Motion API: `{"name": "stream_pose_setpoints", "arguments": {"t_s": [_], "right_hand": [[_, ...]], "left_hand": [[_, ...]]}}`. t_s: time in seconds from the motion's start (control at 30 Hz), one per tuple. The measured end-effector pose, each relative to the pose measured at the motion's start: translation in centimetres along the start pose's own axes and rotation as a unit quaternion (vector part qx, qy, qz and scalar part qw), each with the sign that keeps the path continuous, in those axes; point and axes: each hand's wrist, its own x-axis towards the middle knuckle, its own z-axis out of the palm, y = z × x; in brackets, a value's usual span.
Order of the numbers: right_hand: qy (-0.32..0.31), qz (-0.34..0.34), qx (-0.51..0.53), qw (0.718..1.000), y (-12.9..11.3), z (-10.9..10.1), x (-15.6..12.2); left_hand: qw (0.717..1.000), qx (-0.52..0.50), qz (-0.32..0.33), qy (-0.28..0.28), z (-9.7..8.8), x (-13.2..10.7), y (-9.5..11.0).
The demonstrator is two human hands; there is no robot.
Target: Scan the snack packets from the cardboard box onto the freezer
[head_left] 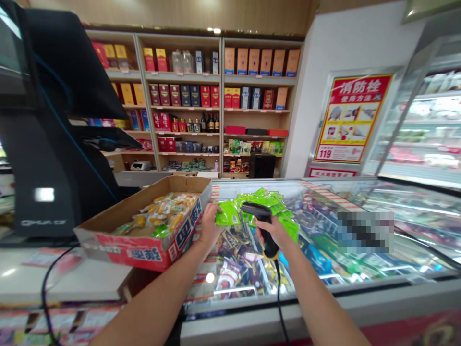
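My left hand (210,222) grips the edge of a bright green snack packet (227,213), whose white barcode patch faces up. In my right hand (272,230) is a black barcode scanner (264,223), its head pointing left toward that packet. A black cord (279,298) runs down from the scanner's handle. Behind both hands, more green packets (264,198) lie in a loose pile on the glass top of a chest freezer (309,288). Beside my left hand stands an open cardboard box (131,254) holding small yellow and green wrapped snacks (162,214).
A black checkout terminal (54,120) towers at the left over a white counter (21,269). Ice creams (237,269) show through the freezer's glass. Shelves (221,105) of boxed goods line the back wall, with a red and yellow poster (353,117) to their right.
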Motion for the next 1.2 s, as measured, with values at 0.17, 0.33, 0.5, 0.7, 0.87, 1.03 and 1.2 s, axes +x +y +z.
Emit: {"name": "stream_pose_setpoints", "arguments": {"t_s": [0.17,0.33,0.5,0.7,0.87,1.03,1.2], "right_hand": [[0.128,0.043,0.033,0.990,-1.1,-3.5,-1.2],[0.221,0.035,0.059,0.973,-1.9,-7.3,-3.9],[0.262,0.019,0.090,0.961,-1.5,-8.7,-5.7],[0.253,0.008,0.080,0.964,-1.5,-8.6,-6.6],[0.224,0.018,0.070,0.972,-1.5,-6.6,-5.3],[0.154,0.013,0.065,0.986,-1.5,-2.6,-2.5],[0.096,0.002,0.077,0.992,-1.3,1.8,0.2]], "left_hand": [[0.994,0.051,0.020,-0.100,3.5,0.1,0.5],[0.978,0.120,0.038,-0.168,9.2,1.5,2.8],[0.947,0.216,0.042,-0.233,15.0,0.7,4.3],[0.898,0.246,0.117,-0.344,14.7,-1.0,3.6],[0.887,0.326,0.133,-0.299,8.7,1.0,5.4],[0.866,0.410,0.106,-0.266,-1.0,6.6,7.9],[0.765,0.532,-0.070,-0.356,-11.3,11.6,7.5]]}}
